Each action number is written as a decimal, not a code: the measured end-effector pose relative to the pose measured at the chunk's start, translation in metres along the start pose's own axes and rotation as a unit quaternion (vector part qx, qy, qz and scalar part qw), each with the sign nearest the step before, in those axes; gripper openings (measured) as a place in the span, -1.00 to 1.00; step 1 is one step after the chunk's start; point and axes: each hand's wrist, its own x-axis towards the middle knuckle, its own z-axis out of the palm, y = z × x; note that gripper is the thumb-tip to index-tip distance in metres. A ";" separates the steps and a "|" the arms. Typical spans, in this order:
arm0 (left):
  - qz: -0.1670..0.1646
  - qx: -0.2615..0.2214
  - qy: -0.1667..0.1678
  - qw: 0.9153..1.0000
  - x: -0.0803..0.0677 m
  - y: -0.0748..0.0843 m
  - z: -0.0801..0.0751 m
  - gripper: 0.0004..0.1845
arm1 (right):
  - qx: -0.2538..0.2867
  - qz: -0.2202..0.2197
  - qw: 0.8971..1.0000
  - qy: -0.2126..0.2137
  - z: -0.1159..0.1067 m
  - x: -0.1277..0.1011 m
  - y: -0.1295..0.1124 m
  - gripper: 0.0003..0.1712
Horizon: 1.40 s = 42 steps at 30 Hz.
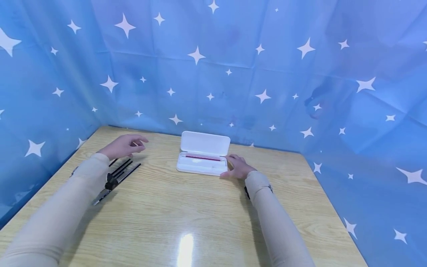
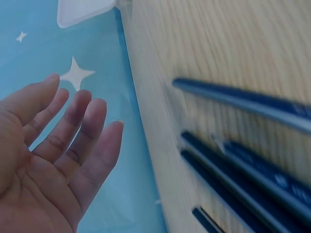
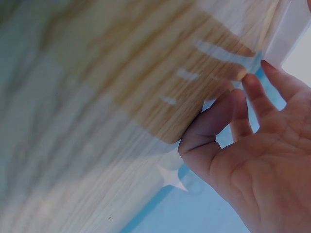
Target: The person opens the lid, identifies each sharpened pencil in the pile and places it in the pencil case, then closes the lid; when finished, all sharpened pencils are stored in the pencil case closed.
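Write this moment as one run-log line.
left hand: open, above black pens | right hand: resting at white case | case: lid open, red pen inside

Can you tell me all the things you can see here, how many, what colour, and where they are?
pencil case: one, white, lid open, at the table's far middle
pen in the case: one, red, lying inside the case
pens: several, dark, on the table's left side
table: one, light wood
star cloth: blue with white stars, hung around the table
left hand: one, open, above the table beyond the dark pens
right hand: one, at the case's right end
sleeves: two, beige
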 end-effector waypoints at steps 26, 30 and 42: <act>-0.068 -0.044 -0.022 0.996 -0.076 -0.047 -0.023 -0.43 | 0.010 0.000 1.000 0.000 -0.001 -0.005 -0.004 0.12; -0.073 -0.060 -0.029 0.995 -0.083 -0.053 -0.020 -0.43 | 0.005 -0.002 1.000 -0.001 0.000 -0.004 -0.004 0.12; -0.046 -0.042 -0.022 0.998 -0.097 -0.050 -0.008 -0.46 | 0.012 -0.003 1.000 -0.005 0.001 0.000 0.002 0.16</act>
